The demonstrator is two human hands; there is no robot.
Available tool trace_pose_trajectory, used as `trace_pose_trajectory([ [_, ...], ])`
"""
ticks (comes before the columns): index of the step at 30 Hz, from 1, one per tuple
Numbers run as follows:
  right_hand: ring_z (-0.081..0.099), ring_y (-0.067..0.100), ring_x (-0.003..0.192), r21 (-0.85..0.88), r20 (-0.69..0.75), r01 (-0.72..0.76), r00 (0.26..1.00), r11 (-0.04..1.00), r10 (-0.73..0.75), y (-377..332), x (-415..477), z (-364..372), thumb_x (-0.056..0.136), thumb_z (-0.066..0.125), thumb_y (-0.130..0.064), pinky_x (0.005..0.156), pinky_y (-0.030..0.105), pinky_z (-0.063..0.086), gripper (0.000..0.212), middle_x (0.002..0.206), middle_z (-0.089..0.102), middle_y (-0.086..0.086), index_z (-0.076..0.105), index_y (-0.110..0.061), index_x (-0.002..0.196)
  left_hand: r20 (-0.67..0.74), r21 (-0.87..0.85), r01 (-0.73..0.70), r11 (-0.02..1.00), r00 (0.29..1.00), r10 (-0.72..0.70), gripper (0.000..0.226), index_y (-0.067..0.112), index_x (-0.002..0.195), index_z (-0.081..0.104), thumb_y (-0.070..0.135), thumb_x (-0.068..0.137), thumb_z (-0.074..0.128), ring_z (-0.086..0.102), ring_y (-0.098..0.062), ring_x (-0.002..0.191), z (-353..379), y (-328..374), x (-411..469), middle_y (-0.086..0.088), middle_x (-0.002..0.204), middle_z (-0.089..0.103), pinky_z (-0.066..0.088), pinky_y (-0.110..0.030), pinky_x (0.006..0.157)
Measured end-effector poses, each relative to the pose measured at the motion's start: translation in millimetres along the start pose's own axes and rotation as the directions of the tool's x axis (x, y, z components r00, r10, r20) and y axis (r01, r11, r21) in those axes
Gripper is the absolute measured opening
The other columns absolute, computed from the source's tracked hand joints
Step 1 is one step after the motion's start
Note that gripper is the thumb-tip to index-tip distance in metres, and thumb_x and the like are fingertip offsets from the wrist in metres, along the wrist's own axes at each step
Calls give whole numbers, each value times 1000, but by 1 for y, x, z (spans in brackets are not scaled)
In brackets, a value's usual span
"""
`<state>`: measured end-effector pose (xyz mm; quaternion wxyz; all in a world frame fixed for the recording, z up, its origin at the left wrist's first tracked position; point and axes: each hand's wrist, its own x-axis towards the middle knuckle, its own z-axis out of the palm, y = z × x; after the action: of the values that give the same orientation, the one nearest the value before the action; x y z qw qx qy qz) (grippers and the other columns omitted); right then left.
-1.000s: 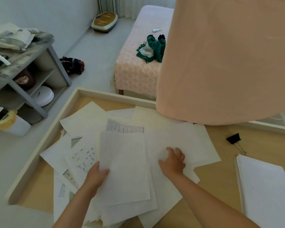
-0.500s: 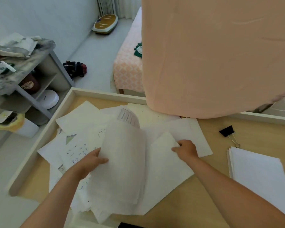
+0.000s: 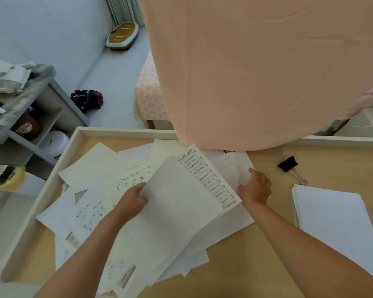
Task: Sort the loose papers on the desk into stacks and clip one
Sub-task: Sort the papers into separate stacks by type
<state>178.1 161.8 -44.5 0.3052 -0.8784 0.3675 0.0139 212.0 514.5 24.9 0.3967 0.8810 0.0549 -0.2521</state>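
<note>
The left hand (image 3: 131,204) grips a lifted bundle of white sheets (image 3: 177,211) by its edge above loose white papers (image 3: 91,168) scattered on the pale wooden desk (image 3: 246,254); the right hand (image 3: 255,188) pinches a blank white sheet (image 3: 228,168) beside it. A black binder clip (image 3: 287,164) lies near a neat white stack (image 3: 336,222).

a peach cloth (image 3: 256,72) hangs at upper right, in front of a bed with a pink patterned cover (image 3: 149,97). a grey shelf unit (image 3: 50,108) stands at left. a gold-topped scale (image 3: 122,35) and a dark bundle (image 3: 86,100) lie on the floor.
</note>
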Motion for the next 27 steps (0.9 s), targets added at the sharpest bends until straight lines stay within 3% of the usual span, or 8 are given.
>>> trace_pose_trajectory([
  [4, 60, 25, 100, 279, -21, -54, 998, 959, 63, 3, -35, 9, 94, 46, -27, 75, 33, 49, 22, 105, 64, -1, 62, -21, 108, 53, 34, -61, 998, 997, 60, 45, 22, 102, 67, -7, 76, 43, 66, -23, 94, 16, 30, 30, 0, 97, 71, 53, -42, 86],
  [6, 60, 28, 102, 381, -18, -224, 968, 897, 250, 7, -46, 13, 94, 34, -31, 85, 40, 50, 37, 109, 65, 7, 62, -15, 112, 99, 154, -132, 979, 988, 117, 44, 21, 113, 63, -5, 82, 46, 63, -25, 104, 36, 41, 48, 1, 108, 68, 50, -37, 90],
  [10, 50, 40, 121, 445, 45, -646, 708, 621, 705, 20, -64, 23, 101, 38, -30, 101, 49, 41, 43, 136, 51, 20, 48, -7, 137, 191, 487, -227, 844, 970, 151, 53, 19, 143, 45, 8, 91, 50, 34, -29, 139, 78, 53, 86, -6, 147, 42, 35, -36, 109],
  [12, 45, 41, 125, 518, 149, -730, 591, 446, 793, 18, -75, 25, 95, 49, -31, 103, 53, 41, 56, 146, 38, 19, 36, -13, 146, 212, 610, -255, 750, 965, 156, 65, 21, 149, 34, 25, 90, 61, 16, -30, 146, 89, 56, 102, -8, 159, 20, 30, -41, 114],
  [14, 45, 40, 124, 553, 228, -749, 557, 364, 798, 16, -75, 26, 89, 57, -26, 100, 52, 44, 68, 147, 33, 17, 29, -14, 150, 259, 619, -266, 739, 957, 128, 86, 24, 154, 22, 41, 84, 70, 12, -30, 148, 94, 59, 115, -9, 162, 11, 26, -41, 116],
  [19, 65, 31, 98, 722, 306, -620, 684, 306, 662, 18, -64, 35, 73, 60, -16, 78, 43, 58, 65, 126, 61, 12, 49, -14, 137, 238, 682, -238, 691, 966, 98, 90, 19, 148, 26, 54, 78, 71, 43, -30, 129, 101, 66, 132, -10, 140, 42, 39, -41, 103],
  [23, 60, 28, 107, 726, 180, -539, 749, 427, 638, 19, -59, 26, 81, 63, -5, 86, 38, 53, 70, 135, 52, 8, 39, -13, 146, 409, 519, -237, 822, 912, 5, 58, 14, 132, 47, 41, 86, 69, 55, -26, 116, 103, 66, 132, -6, 130, 56, 43, -31, 90],
  [27, 58, 20, 86, 667, 159, -528, 790, 525, 592, 24, -59, 17, 82, 60, 1, 66, 29, 48, 62, 110, 57, 4, 43, -8, 141, 417, 417, -227, 880, 908, 37, 35, 13, 114, 63, 32, 86, 70, 58, -20, 97, 112, 63, 113, -2, 113, 64, 45, -29, 83],
])
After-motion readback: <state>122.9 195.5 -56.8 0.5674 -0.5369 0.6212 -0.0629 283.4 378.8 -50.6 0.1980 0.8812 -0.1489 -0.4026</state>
